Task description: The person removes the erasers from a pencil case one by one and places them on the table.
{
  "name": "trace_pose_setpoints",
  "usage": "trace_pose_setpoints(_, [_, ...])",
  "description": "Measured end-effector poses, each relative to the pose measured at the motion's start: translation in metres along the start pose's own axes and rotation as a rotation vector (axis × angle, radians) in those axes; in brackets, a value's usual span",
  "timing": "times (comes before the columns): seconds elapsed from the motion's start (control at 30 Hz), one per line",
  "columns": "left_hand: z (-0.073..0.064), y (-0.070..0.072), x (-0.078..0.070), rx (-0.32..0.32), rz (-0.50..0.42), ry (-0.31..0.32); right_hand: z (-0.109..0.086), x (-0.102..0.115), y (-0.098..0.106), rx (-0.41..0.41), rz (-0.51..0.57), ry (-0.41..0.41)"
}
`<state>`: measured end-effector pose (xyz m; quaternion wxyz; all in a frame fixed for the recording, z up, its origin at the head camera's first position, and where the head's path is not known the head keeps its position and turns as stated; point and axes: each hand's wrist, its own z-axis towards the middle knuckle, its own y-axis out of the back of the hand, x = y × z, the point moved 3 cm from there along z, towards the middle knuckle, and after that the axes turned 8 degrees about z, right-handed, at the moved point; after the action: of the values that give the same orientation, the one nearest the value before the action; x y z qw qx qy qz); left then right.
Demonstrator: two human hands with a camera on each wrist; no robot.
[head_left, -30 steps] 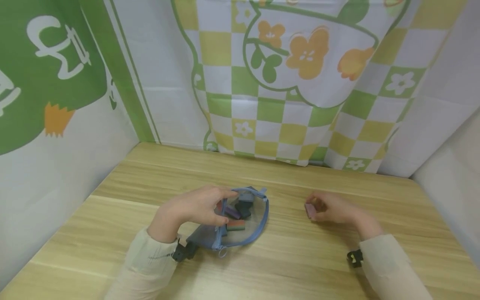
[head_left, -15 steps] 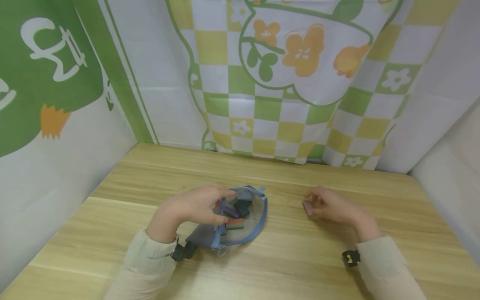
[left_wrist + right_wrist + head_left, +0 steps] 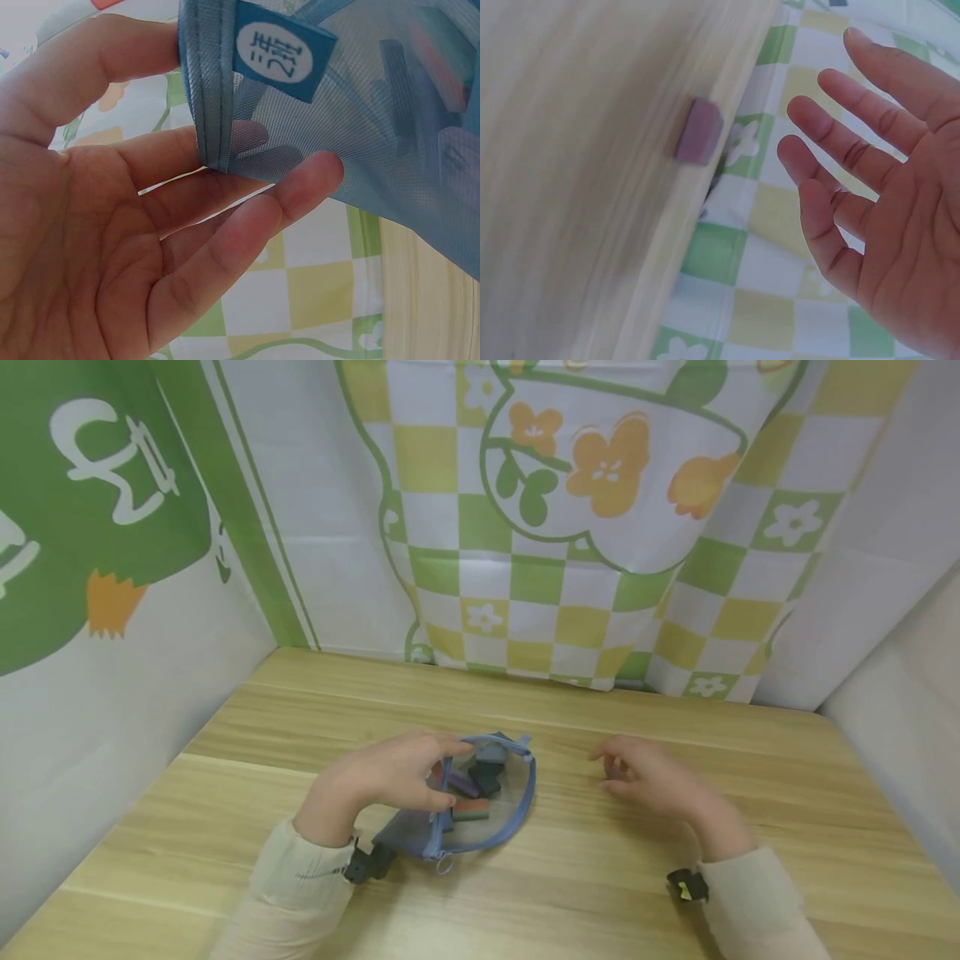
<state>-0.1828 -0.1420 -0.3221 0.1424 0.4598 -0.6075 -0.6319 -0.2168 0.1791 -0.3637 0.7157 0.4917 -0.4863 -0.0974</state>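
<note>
My left hand (image 3: pixel 393 772) grips the rim of a blue mesh zip pouch (image 3: pixel 521 810), its mouth held wide. In the left wrist view, thumb and fingers lie on both sides of the pouch's edge binding, beside a blue label (image 3: pixel 285 51). Inside the pouch lie several small blocks: an orange-and-green one (image 3: pixel 471 811), a purple one (image 3: pixel 462 784) and dark grey ones (image 3: pixel 487 772). To the right, a small mauve slanted block (image 3: pixel 700 133) lies on the table, apart from my right hand (image 3: pixel 889 172), whose fingers are spread and hold nothing.
The wooden table (image 3: pixel 570 893) runs back to a checked, flowered cloth (image 3: pixel 540 577). White walls stand at both sides, the left one with a green print (image 3: pixel 97 527). A zip-pull ring (image 3: pixel 445 863) hangs at the pouch's front corner.
My right hand has let go of the mauve block and shifted slightly left, its fingers opening. The left hand and the pouch have stayed in place.
</note>
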Motion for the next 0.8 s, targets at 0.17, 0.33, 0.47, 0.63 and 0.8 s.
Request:
trace_pose_setpoints(0.17, [0.000,0.000,0.000,0.007,0.002,0.003,0.003,0.014,-0.004,-0.007,-0.026,0.032])
trace_pose_setpoints(0.33, [0.000,-0.001,0.000,0.001,0.010,-0.004,0.007,0.027,-0.007,-0.013,-0.068,0.055])
trace_pose_setpoints(0.47, [0.000,-0.001,0.001,0.000,0.013,-0.003,0.010,0.035,-0.009,-0.025,-0.094,0.089])
trace_pose_setpoints(0.63, [0.001,-0.001,0.002,-0.006,0.017,-0.009,0.015,0.042,-0.013,-0.032,-0.100,0.129])
trace_pose_setpoints(0.8, [0.001,-0.002,0.001,-0.007,0.016,-0.004,0.020,0.048,-0.020,-0.028,-0.113,0.168])
